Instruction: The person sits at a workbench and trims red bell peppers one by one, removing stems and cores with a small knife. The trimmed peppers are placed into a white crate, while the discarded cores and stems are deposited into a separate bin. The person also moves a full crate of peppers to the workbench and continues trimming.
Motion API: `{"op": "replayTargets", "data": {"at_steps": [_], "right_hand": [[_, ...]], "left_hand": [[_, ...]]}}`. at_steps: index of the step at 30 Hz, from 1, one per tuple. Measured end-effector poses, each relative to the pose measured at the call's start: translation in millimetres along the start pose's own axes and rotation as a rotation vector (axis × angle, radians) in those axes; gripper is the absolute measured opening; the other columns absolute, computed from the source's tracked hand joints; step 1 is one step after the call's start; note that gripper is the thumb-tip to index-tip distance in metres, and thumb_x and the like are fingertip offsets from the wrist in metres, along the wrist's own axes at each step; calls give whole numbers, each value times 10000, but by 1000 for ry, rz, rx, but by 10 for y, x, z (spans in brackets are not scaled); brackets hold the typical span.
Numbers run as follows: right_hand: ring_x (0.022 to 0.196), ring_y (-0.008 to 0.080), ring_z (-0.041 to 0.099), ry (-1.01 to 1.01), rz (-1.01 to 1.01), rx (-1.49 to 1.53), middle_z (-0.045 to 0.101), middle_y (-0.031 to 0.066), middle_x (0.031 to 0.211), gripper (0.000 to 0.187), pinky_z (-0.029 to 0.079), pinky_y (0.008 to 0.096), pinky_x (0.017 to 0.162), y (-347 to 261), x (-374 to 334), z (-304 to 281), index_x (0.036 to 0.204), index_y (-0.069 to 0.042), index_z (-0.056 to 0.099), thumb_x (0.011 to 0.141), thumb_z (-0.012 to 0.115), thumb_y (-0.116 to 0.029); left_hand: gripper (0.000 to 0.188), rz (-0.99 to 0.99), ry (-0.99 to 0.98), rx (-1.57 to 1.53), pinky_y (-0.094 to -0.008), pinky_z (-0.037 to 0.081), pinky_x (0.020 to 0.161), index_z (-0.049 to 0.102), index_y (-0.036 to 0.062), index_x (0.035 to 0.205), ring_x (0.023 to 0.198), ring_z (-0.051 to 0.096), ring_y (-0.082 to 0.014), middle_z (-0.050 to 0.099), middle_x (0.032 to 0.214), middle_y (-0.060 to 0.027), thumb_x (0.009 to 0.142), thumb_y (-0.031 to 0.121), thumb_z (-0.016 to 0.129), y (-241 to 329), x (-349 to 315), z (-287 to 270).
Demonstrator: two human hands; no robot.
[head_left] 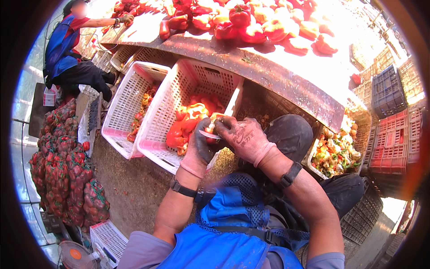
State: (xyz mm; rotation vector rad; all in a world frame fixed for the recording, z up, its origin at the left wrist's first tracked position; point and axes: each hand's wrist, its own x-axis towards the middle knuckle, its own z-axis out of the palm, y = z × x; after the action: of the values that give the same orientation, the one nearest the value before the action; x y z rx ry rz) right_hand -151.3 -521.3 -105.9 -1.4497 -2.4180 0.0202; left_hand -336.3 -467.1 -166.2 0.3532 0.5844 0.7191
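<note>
Above the near side of a white-and-pink crate [157, 145], my two gloved hands meet around a red bell pepper [217, 117], mostly hidden by the fingers. My left hand [200, 145] is closed on the pepper from the left. A short, pale knife blade [209, 135] crosses between the hands. My right hand [244, 138] is closed at the blade's right end, its fingers hiding the handle. Inside the crate lie cut red pepper pieces [181, 130]. Both pink gloves have dark, soiled fingers.
Whole red peppers [275, 27] cover the table [268, 74] ahead. A crate of pepper scraps [337, 150] stands right of my knee; another crate [118, 130] sits left. Filled net sacks [62, 175] and a fan [76, 255] are at left. A person [67, 49] works far left.
</note>
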Motion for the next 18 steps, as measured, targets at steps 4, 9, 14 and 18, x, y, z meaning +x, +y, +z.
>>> {"op": "replayTargets", "data": {"at_steps": [4, 9, 14, 18], "right_hand": [[854, 322, 725, 36, 45, 26, 682, 141, 1117, 347, 568, 439, 733, 41, 6, -2, 1269, -118, 628, 931, 572, -173], [949, 317, 714, 35, 293, 213, 690, 150, 1074, 366, 562, 430, 794, 111, -6, -57, 1212, -120, 663, 863, 689, -226], [997, 356, 690, 93, 503, 472, 706, 161, 1030, 288, 544, 457, 860, 184, 23, -34, 1107, -104, 718, 899, 707, -303], [931, 393, 701, 186, 697, 725, 740, 172, 937, 242, 544, 448, 822, 253, 48, 18, 998, -76, 750, 915, 704, -299]], "left_hand": [[398, 103, 63, 47, -397, 571, 953, 651, 58, 1238, 1071, 687, -227, 698, 1173, -103, 1033, 360, 492, -75, -71, 165], [283, 436, 202, 915, -430, 559, 934, 656, 33, 1233, 1039, 691, -292, 690, 1178, -153, 1020, 167, 526, -84, -101, 300], [339, 612, 402, 1424, -472, 544, 907, 642, 93, 1295, 1096, 622, -407, 606, 1244, -218, 960, 65, 594, -147, -98, 283], [375, 919, 317, 1467, -448, 533, 910, 606, 80, 1333, 1098, 606, -379, 578, 1260, -222, 958, 89, 627, -150, -36, 244]]}}
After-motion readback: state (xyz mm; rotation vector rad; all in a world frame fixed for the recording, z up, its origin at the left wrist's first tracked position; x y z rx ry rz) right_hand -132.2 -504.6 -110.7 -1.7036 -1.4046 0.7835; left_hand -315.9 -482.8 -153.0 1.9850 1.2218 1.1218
